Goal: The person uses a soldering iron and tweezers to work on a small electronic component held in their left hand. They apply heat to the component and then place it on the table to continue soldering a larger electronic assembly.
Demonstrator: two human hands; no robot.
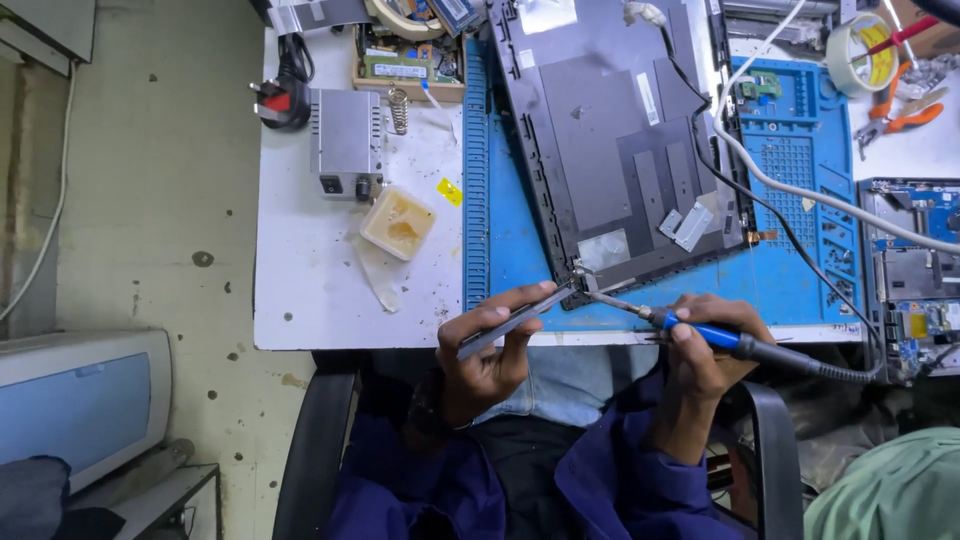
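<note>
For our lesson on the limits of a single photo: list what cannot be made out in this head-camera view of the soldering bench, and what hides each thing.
- Head view: where the soldering iron tip meets the dark panel corner is too small to resolve.
- The right hand hides part of the iron's blue grip.
- The left hand hides the rear of the tweezers.
- The tape roll and pliers are partly hidden by cables near the top edge.
- The circuit board is cut off at the right edge.
</note>
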